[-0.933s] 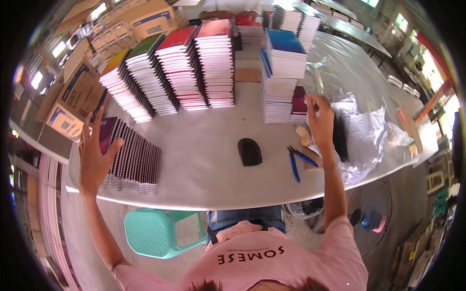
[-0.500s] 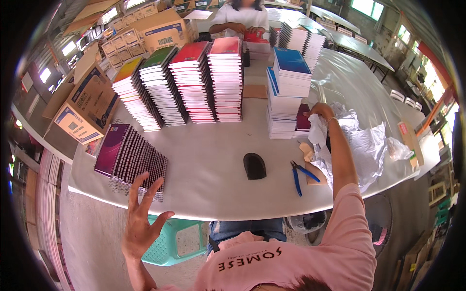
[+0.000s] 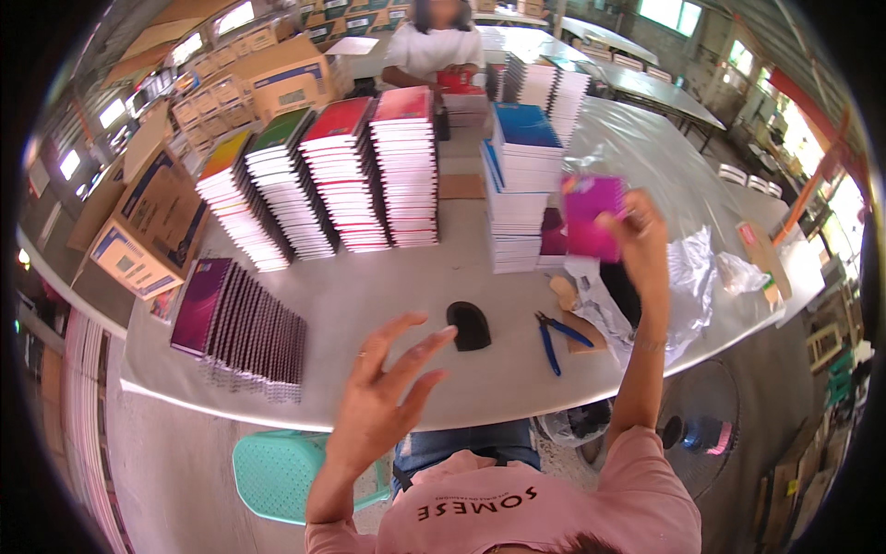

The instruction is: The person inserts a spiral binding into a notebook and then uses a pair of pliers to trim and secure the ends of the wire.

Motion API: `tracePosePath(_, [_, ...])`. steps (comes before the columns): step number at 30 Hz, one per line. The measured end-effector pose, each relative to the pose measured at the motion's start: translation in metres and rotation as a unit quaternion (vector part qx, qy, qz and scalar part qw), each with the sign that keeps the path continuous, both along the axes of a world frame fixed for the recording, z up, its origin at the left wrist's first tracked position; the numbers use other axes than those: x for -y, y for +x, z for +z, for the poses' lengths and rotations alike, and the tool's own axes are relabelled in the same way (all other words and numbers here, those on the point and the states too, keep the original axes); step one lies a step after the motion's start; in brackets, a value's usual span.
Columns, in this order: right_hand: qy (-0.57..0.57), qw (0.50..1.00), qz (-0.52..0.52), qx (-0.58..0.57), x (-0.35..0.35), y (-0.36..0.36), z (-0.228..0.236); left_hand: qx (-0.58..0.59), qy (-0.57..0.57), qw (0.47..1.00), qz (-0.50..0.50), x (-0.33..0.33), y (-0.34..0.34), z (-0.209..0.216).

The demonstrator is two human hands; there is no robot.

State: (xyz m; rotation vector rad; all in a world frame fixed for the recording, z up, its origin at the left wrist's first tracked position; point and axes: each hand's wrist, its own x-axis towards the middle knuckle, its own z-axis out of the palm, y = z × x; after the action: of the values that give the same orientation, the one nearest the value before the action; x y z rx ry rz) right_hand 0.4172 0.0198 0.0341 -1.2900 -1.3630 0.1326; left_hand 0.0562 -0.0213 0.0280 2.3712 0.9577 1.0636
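My right hand (image 3: 640,238) grips a purple notebook (image 3: 591,217), raised above the table just right of the tall stack of blue-covered books (image 3: 528,175). More purple covers peek out low beside that stack. Over the table's front edge hovers my left hand (image 3: 388,388), fingers spread and nothing in them. Its fingertips come near a black rounded pad (image 3: 469,327) on the tabletop. At the left front, a leaning stack of purple spiral notebooks (image 3: 242,323) stands with its coils facing right. Blue-handled pliers (image 3: 554,340) lie between the pad and some crumpled plastic wrapping (image 3: 688,286).
Yellow, green and red spiral notebook stacks (image 3: 343,180) line the left rear. Cardboard boxes (image 3: 152,226) stand at the left. Across the table (image 3: 415,388) a person in a white shirt (image 3: 434,55) handles red books. A green stool (image 3: 277,475) is below the front edge.
My right hand has lifted a purple notebook from beside the blue stack. My left hand has moved right, away from the purple spiral stack. The whole view has shifted slightly.
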Motion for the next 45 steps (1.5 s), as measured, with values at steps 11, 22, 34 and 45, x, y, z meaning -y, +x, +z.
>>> tracePosePath(11, [-0.161, 0.967, 0.142, 0.138, 0.079, -0.072, -0.028, -0.015, -0.034, 0.995, -0.097, -0.014, 0.074, -0.023])
tracePosePath(22, [-0.393, 0.881, -0.216, 0.149, 0.107, 0.112, -0.128, 0.032, -0.207, 0.978, -0.010, -0.023, -0.008, -0.108])
tracePosePath(34, [-0.334, 0.910, -0.244, -0.020, 0.117, 0.100, -0.129, -0.151, -0.016, 0.986, 0.068, -0.013, 0.008, -0.119])
tracePosePath(45, [-0.153, 0.915, -0.372, 0.034, 0.114, 0.102, -0.141, -0.061, -0.030, 0.985, 0.157, 0.000, 0.037, -0.138])
